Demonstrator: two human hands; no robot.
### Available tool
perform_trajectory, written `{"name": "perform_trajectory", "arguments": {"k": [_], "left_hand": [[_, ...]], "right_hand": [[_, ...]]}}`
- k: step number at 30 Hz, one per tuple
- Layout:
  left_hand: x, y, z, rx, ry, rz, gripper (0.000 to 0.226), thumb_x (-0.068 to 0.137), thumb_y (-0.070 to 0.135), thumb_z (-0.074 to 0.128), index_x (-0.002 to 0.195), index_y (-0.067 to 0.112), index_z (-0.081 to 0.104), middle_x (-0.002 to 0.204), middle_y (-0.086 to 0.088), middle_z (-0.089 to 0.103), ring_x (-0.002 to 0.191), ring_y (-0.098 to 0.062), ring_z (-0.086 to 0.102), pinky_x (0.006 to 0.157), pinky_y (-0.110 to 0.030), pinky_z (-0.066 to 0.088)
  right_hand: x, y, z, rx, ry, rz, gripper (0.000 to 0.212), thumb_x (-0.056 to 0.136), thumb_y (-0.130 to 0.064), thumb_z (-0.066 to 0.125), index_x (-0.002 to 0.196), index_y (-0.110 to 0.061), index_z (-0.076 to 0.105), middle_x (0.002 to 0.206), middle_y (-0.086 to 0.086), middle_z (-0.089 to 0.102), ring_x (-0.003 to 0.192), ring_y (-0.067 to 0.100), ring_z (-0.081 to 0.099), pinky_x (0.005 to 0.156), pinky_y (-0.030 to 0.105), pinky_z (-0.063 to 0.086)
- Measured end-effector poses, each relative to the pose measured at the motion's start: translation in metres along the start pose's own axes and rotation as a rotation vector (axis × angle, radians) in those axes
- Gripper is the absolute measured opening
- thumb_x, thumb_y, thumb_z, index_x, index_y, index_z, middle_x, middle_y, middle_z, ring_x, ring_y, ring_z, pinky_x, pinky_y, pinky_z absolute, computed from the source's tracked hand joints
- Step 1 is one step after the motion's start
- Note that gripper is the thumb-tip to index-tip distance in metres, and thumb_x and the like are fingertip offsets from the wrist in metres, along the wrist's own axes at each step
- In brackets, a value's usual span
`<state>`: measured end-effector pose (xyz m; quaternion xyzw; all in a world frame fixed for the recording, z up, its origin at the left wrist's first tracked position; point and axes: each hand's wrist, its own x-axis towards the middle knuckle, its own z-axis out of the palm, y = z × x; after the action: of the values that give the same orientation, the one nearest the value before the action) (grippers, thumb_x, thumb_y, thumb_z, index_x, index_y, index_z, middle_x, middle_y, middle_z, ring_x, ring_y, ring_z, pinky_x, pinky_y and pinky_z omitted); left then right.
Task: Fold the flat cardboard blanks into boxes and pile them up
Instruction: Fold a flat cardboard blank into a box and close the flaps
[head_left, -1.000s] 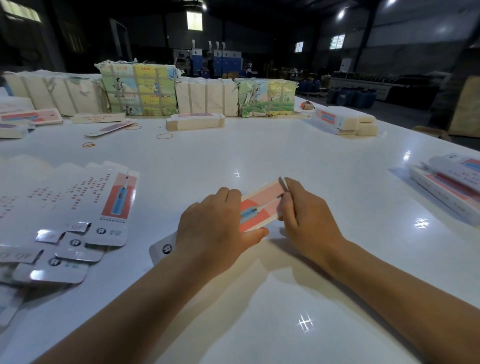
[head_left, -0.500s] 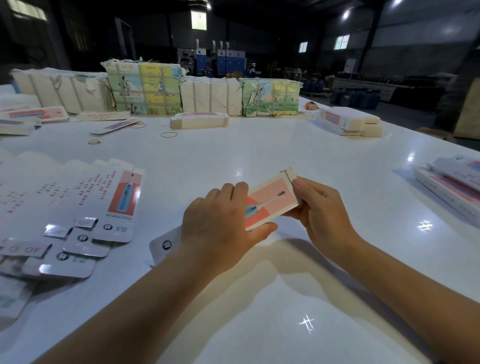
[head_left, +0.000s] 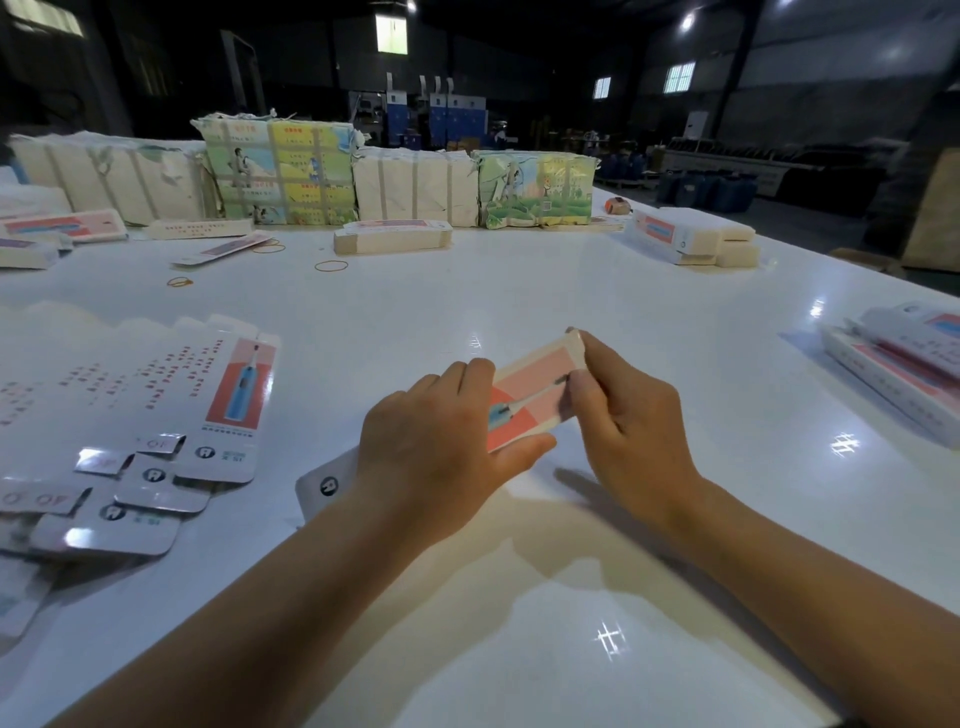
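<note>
A pink-and-white toothbrush box blank (head_left: 535, 395) is held just above the white table (head_left: 519, 291) in the middle of the view. My left hand (head_left: 441, 441) grips its near half, fingers over the top and thumb along the lower edge. My right hand (head_left: 623, 415) pinches the far end, thumb on the printed face near the end flap. The blank's near flap with a round logo (head_left: 328, 486) sticks out under my left wrist. A fanned spread of flat blanks (head_left: 130, 415) lies at the left. Folded boxes (head_left: 904, 374) lie at the right edge.
Wrapped paper bundles (head_left: 322, 182) line the far edge. More stacked boxes (head_left: 696, 241) and a stack of blanks (head_left: 392, 236) sit in front of them. Rubber bands (head_left: 331, 266) lie loose at the far left centre. Beyond the table is a dark warehouse.
The blank has lifted and tilted up at its far end. My right hand shifted from the end edge onto the printed face, thumb pressing over the end flap. My left hand kept its grip.
</note>
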<state>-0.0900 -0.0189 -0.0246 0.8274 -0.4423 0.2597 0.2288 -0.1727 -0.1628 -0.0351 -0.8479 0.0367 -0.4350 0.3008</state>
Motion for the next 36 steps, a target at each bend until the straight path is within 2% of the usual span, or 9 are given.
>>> {"name": "perform_trajectory", "arguments": {"k": [5, 8, 12, 15, 21, 25, 28, 33, 36], "left_hand": [[-0.002, 0.0, 0.0, 0.04, -0.029, 0.014, 0.074, 0.073, 0.071, 0.026, 0.097, 0.011, 0.061, 0.076, -0.002, 0.065, 0.056, -0.019, 0.06, 0.048, -0.022, 0.035], [-0.001, 0.001, 0.001, 0.056, -0.026, -0.012, 0.076, 0.074, 0.072, 0.021, 0.099, 0.012, 0.06, 0.079, -0.002, 0.065, 0.06, -0.021, 0.06, 0.049, -0.026, 0.04], [0.002, -0.002, 0.002, 0.089, 0.023, -0.099, 0.084, 0.066, 0.08, 0.01, 0.108, 0.02, 0.051, 0.093, 0.004, 0.063, 0.067, -0.016, 0.055, 0.055, -0.025, 0.041], [0.002, -0.005, 0.004, 0.103, 0.033, -0.099, 0.086, 0.063, 0.082, 0.007, 0.11, 0.022, 0.048, 0.097, 0.006, 0.063, 0.071, -0.017, 0.057, 0.058, -0.025, 0.042], [0.002, -0.015, 0.002, 0.066, -0.014, -0.033, 0.081, 0.066, 0.079, 0.017, 0.106, 0.019, 0.052, 0.095, 0.002, 0.066, 0.074, -0.023, 0.064, 0.059, -0.033, 0.051], [0.009, -0.023, 0.004, 0.084, -0.093, -0.035, 0.08, 0.062, 0.082, 0.015, 0.11, 0.026, 0.047, 0.103, 0.007, 0.064, 0.078, -0.017, 0.063, 0.062, -0.029, 0.05], [0.008, -0.024, 0.007, 0.063, -0.222, -0.034, 0.081, 0.059, 0.078, 0.027, 0.118, 0.026, 0.046, 0.109, 0.006, 0.061, 0.086, -0.016, 0.061, 0.072, -0.031, 0.053], [0.007, -0.032, 0.022, 0.064, -0.031, 0.226, 0.063, 0.074, 0.06, 0.058, 0.109, 0.008, 0.052, 0.086, -0.015, 0.066, 0.065, -0.033, 0.064, 0.055, -0.047, 0.056], [0.012, -0.047, 0.039, 0.064, 0.04, 0.256, 0.073, 0.08, 0.065, 0.043, 0.122, 0.006, 0.046, 0.107, -0.023, 0.06, 0.088, -0.044, 0.059, 0.076, -0.059, 0.05]], "right_hand": [[0.0, 0.0, -0.003, -0.158, -0.021, -0.117, 0.037, 0.094, -0.025, 0.027, 0.093, -0.006, 0.059, 0.069, -0.002, 0.058, 0.062, 0.017, 0.051, 0.058, 0.025, 0.042], [0.0, -0.003, 0.0, -0.018, -0.041, 0.026, 0.029, 0.096, -0.02, 0.032, 0.094, -0.011, 0.06, 0.071, -0.001, 0.061, 0.066, 0.02, 0.056, 0.061, 0.028, 0.046], [0.003, -0.008, 0.005, 0.242, -0.015, 0.224, 0.022, 0.099, -0.017, 0.043, 0.097, -0.024, 0.064, 0.088, 0.003, 0.066, 0.083, 0.031, 0.06, 0.079, 0.049, 0.051], [-0.002, -0.011, 0.008, 0.11, 0.038, 0.107, 0.027, 0.099, -0.021, 0.043, 0.097, -0.042, 0.061, 0.084, -0.018, 0.067, 0.084, 0.012, 0.063, 0.075, 0.025, 0.053], [-0.006, -0.005, 0.005, 0.009, -0.015, 0.059, 0.029, 0.097, -0.025, 0.043, 0.114, -0.019, 0.066, 0.101, -0.014, 0.065, 0.094, 0.004, 0.059, 0.075, 0.008, 0.045], [-0.001, -0.002, 0.001, 0.079, -0.157, 0.162, 0.049, 0.097, -0.023, 0.046, 0.143, -0.033, 0.032, 0.15, -0.009, 0.034, 0.135, 0.008, 0.037, 0.108, 0.026, 0.038], [0.002, -0.003, -0.009, -0.039, -0.284, -0.019, 0.077, 0.08, -0.021, 0.05, 0.142, -0.041, 0.01, 0.158, -0.009, 0.012, 0.145, 0.012, 0.013, 0.115, 0.023, 0.018], [0.004, 0.01, -0.009, -0.438, -0.406, -0.353, 0.064, 0.073, -0.01, 0.07, 0.134, -0.005, 0.05, 0.134, 0.012, 0.054, 0.123, 0.033, 0.047, 0.103, 0.046, 0.035], [0.006, 0.015, -0.012, -0.524, -0.356, -0.328, 0.061, 0.076, -0.015, 0.07, 0.133, -0.007, 0.052, 0.128, 0.011, 0.058, 0.111, 0.033, 0.05, 0.089, 0.044, 0.041]]}}
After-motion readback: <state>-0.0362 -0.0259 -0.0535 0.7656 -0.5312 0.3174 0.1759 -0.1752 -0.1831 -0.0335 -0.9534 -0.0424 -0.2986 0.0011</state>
